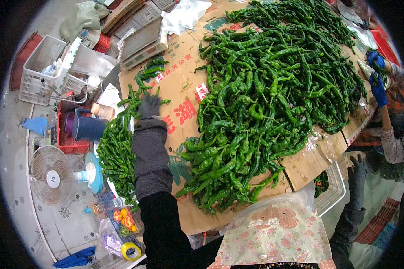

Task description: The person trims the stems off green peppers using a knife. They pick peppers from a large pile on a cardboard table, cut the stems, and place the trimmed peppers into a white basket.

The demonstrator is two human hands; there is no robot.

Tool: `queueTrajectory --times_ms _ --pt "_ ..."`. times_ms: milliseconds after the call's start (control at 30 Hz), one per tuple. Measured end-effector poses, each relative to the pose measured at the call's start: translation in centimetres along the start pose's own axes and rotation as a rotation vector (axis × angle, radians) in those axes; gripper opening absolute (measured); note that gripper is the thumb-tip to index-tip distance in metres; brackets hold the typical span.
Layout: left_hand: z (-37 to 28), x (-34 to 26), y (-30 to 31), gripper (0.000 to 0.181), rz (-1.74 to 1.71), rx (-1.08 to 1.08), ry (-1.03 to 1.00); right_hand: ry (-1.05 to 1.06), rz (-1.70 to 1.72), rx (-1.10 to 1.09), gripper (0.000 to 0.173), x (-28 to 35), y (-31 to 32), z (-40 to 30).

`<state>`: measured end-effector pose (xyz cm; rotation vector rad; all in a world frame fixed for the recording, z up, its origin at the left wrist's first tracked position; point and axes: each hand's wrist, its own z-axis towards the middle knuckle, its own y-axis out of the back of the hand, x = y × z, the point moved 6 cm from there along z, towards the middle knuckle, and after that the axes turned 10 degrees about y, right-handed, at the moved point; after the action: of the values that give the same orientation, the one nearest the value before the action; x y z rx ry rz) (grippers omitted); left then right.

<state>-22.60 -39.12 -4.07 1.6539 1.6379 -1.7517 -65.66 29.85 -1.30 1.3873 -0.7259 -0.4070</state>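
Observation:
My left hand (149, 106), in a dark grey glove, reaches to the smaller band of green chili peppers (118, 158) along the left side of the cardboard. Pepper ends stick out around its fingers, but blur hides whether it grips any. To its right, a large heap of long, wrinkled green chili peppers (256, 90) covers much of the printed cardboard sheet (181, 80). My right hand (357, 171), gloved alike, hangs apart from the heap at the right, fingers spread and holding nothing. Below it to the left is a white plastic crate (338, 188) with some peppers inside.
A platform scale (143, 43) stands at the cardboard's upper left. Left of the table are a fan (52, 176), a dark blue jug (89, 125), a red crate (70, 146) and yellow tape (130, 251). Across the heap, a co-worker's blue-gloved hands (377, 89) handle peppers.

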Motion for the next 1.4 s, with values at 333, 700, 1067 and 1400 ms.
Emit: queueTrajectory --times_ms 333,700,1067,1400 --pt "6.9 12.1 -16.0 0.110 1.368 -0.039 0.353 -0.089 0.320 -0.151 0.045 5.3 2.7 3.0" --pt "-2.3 11.5 -27.3 0.056 1.181 0.580 -0.057 -0.061 0.695 -0.144 0.038 13.0 -3.8 4.4" --pt "-14.9 17.5 -41.2 0.045 2.126 0.445 -0.702 -0.214 1.348 -0.361 0.038 16.8 -7.0 8.6" --pt "-13.5 9.6 -38.8 0.053 1.554 0.427 -0.768 -0.263 1.383 -0.409 0.042 14.1 -7.0 5.9"
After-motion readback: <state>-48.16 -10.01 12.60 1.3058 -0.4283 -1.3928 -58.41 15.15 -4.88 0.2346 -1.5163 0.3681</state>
